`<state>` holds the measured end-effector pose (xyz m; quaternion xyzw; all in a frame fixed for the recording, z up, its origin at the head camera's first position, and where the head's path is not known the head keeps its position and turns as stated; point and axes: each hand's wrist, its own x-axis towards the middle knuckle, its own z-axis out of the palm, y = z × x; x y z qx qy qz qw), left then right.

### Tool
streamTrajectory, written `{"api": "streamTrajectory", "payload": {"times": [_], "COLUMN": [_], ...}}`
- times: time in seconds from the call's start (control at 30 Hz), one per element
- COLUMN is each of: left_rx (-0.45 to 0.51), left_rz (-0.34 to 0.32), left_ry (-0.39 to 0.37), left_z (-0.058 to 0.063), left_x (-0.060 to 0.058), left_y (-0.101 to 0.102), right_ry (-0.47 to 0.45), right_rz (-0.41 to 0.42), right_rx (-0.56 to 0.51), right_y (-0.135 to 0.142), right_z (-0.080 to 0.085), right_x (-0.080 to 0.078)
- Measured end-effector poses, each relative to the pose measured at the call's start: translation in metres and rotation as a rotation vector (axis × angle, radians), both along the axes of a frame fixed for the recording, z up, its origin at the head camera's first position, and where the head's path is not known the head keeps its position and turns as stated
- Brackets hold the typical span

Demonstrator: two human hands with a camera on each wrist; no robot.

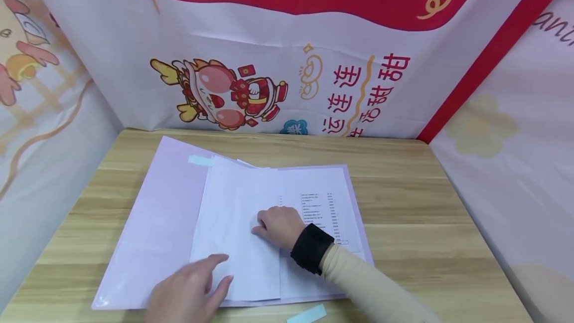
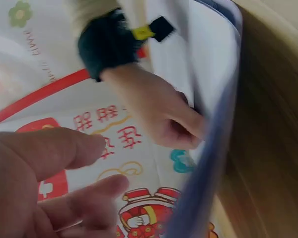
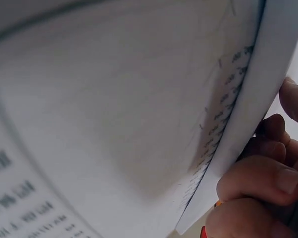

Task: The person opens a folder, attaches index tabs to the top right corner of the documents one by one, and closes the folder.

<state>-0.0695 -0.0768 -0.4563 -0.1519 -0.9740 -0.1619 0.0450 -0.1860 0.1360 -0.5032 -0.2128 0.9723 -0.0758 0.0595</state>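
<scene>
A lilac folder (image 1: 148, 233) lies spread on the wooden table. Inside it, a blank white sheet (image 1: 233, 203) overlaps a printed page (image 1: 323, 258) with a typed list at its right. My right hand (image 1: 280, 226), below a black wristband, rests on the white sheet with curled fingers. In the right wrist view its curled fingers (image 3: 258, 181) are beside the sheet's edge, with nothing visible in their grasp. Near the sheet's lower left corner is my left hand (image 1: 190, 288), thumb and forefinger apart and nothing between them.
A pale blue strip (image 1: 307, 314) lies on the table at the front edge of the folder. Another pale blue tab (image 1: 201, 160) sticks out at the sheet's top left. Printed cloth (image 1: 269, 34) hangs behind the wooden table (image 1: 403, 203) and along both sides.
</scene>
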Motion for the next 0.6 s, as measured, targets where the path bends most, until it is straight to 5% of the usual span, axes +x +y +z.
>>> {"api": "streamTrajectory", "payload": {"times": [0.13,0.23,0.6], "left_rx": [-0.140,-0.191,-0.235], "left_rz": [-0.100,-0.123,-0.133], "left_ry": [0.094,0.095,-0.070], "left_z": [-0.014,-0.024,-0.043], "left_x": [-0.010,-0.013,-0.021], "left_y": [0.000,-0.002,-0.004], "right_ry": [0.021,0.034,0.040], "right_rz": [0.014,0.027,0.032], "right_rx": [0.036,0.062,0.091], "right_y": [-0.003,-0.007,-0.012], "right_z": [0.002,0.001,-0.007], "right_x": [-0.001,-0.002,-0.006]}}
